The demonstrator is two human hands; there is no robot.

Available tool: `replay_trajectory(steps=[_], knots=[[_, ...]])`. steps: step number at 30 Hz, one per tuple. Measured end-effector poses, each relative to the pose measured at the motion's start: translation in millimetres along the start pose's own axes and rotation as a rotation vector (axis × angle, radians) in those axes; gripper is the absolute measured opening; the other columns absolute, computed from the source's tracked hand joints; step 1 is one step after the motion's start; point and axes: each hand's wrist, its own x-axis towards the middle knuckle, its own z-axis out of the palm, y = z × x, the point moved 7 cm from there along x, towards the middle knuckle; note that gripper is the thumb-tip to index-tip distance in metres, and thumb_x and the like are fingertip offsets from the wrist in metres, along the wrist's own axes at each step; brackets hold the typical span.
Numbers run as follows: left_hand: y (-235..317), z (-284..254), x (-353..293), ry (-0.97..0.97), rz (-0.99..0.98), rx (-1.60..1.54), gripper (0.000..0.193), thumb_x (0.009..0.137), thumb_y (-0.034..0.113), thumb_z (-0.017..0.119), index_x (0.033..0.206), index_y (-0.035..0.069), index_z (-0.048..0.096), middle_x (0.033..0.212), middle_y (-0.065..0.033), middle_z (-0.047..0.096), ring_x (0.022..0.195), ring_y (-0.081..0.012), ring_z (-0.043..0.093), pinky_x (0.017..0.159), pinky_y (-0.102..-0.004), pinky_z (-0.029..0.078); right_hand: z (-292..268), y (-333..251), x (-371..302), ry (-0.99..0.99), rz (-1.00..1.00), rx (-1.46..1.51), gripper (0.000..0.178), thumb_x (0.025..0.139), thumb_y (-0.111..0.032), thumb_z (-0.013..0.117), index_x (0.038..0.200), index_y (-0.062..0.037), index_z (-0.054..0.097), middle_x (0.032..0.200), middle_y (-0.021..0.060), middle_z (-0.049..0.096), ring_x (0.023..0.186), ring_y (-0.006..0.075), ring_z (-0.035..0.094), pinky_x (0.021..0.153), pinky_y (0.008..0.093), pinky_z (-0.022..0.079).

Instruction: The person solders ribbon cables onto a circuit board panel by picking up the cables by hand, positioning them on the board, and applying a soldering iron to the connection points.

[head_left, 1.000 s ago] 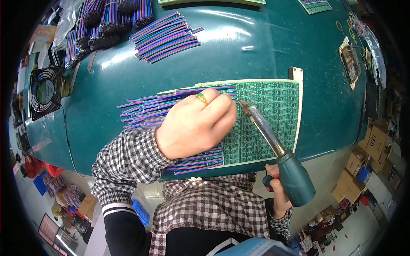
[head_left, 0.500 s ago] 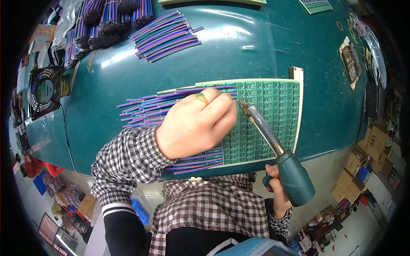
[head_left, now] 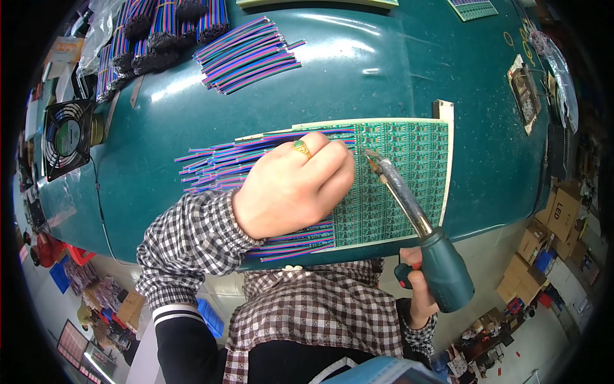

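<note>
A green circuit board panel [head_left: 403,185] lies on the table before me, with rows of small parts. Thin multicoloured wires [head_left: 211,168] run across its left part and stick out beyond it. My left hand [head_left: 297,185], a ring on one finger, rests over these wires with its fingers curled closed. Its fingertips are hidden, so what they pinch cannot be made out. My right hand [head_left: 419,288] grips a dark green soldering gun [head_left: 448,269] by its handle. The gun's tip points up and left, over the board just right of my left fingers.
A loose pile of wires [head_left: 252,54] lies at the far left, with thick wire bundles [head_left: 160,29] behind it. A small black fan [head_left: 67,137] stands at the left edge. Toward the right edge sits a soiled metal tray [head_left: 524,93]. Cardboard boxes [head_left: 556,211] stand beyond the table.
The soldering gun's tip has shifted slightly right, farther from my left fingers, and my right hand has moved a little with it. My left hand stays in place.
</note>
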Motion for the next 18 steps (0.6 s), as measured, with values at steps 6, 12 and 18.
replay_trajectory(steps=[6, 12, 18], knots=[[0.2, 1.3, -0.4, 0.141, 0.030, 0.050, 0.026, 0.072, 0.013, 0.064, 0.095, 0.000, 0.066, 0.088, -0.0069, 0.052, 0.079, -0.0196, 0.056, 0.061, -0.0284, 0.049, 3.7, -6.4, 2.7, 0.057, 0.062, 0.099, 0.061, 0.074, -0.016, 0.094, 0.119, 0.0086, 0.060, 0.107, 0.0181, 0.074, 0.101, 0.0244, 0.074, 0.089, 0.0346, 0.059], [0.5, 1.3, -2.0, 0.156, 0.034, 0.059, 0.031, 0.073, 0.013, 0.064, 0.101, -0.002, 0.067, 0.091, -0.0071, 0.054, 0.080, -0.0194, 0.058, 0.063, -0.0285, 0.050, 0.1, -1.6, -0.9, -0.013, -0.043, 0.010, 0.061, 0.075, -0.016, 0.093, 0.119, 0.0093, 0.060, 0.106, 0.0177, 0.073, 0.096, 0.0248, 0.075, 0.089, 0.0353, 0.060], [0.5, 0.6, -2.4, 0.145, 0.030, 0.055, 0.033, 0.074, 0.013, 0.064, 0.103, -0.003, 0.067, 0.091, -0.0075, 0.054, 0.081, -0.0193, 0.058, 0.064, -0.0287, 0.050, -0.9, 2.9, -1.4, 0.025, -0.012, 0.055, 0.062, 0.073, -0.018, 0.095, 0.118, 0.0087, 0.060, 0.102, 0.0151, 0.074, 0.094, 0.0229, 0.075, 0.083, 0.0326, 0.060]])
